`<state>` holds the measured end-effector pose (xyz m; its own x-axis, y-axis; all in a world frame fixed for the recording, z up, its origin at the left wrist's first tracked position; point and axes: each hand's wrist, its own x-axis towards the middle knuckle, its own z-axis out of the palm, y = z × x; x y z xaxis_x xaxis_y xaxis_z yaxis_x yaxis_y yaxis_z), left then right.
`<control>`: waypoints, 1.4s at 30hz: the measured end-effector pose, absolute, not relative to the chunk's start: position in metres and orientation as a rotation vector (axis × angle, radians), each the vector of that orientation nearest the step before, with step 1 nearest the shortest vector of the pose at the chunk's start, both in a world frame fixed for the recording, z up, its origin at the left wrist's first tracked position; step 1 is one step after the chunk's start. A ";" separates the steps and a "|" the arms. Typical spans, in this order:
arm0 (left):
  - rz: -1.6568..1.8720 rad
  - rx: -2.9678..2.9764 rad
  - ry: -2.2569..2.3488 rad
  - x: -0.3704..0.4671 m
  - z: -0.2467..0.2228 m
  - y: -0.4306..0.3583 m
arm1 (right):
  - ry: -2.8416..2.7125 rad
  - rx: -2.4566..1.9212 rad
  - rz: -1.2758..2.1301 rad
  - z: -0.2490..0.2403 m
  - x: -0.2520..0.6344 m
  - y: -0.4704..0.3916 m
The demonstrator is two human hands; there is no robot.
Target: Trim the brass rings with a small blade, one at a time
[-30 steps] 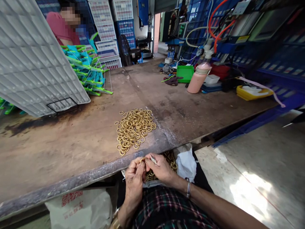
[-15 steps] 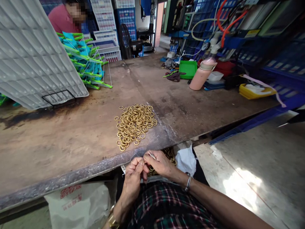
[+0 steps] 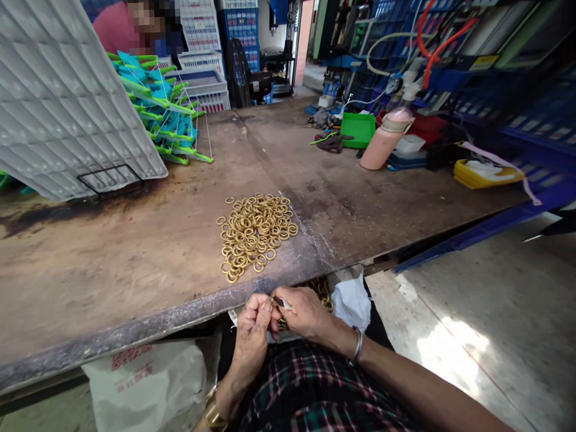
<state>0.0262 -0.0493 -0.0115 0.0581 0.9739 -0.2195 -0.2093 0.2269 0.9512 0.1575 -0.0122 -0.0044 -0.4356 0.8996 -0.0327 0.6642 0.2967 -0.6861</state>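
Observation:
My left hand [image 3: 252,324] is pinched at the table's front edge, with a small gold ring [image 3: 273,301] partly showing at its fingertips. Against it, my right hand [image 3: 303,311] is closed around a small tool [image 3: 282,302] with a dark tip and a pale part. The tool's tip meets the ring between the hands. Just beyond them, a pile of gold rings [image 3: 257,229] lies on the wooden table [image 3: 175,245]. More gold rings [image 3: 325,295] sit below the table edge, partly hidden by my right hand, beside a white cloth [image 3: 351,303].
A grey ridged panel [image 3: 71,97] stands at the left, with green and blue racks [image 3: 164,113] behind it. A pink bottle [image 3: 384,143], a green tray [image 3: 358,130] and a yellow tray [image 3: 487,173] are on the right. A person [image 3: 116,30] leans in beyond the panel.
My right hand has turned slightly, and more of the tool and its dark tip shows between the fingers. The view has shifted a little.

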 end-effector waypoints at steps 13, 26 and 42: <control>1.112 1.060 1.218 0.025 -0.019 -0.050 | -2.502 -1.603 0.662 -0.001 0.154 -0.014; 1.122 0.640 0.859 0.025 0.008 -0.046 | -2.327 -1.849 0.407 0.009 0.163 0.033; 1.082 0.122 0.719 0.012 -0.006 -0.032 | -2.231 -1.917 0.309 -0.004 0.142 0.067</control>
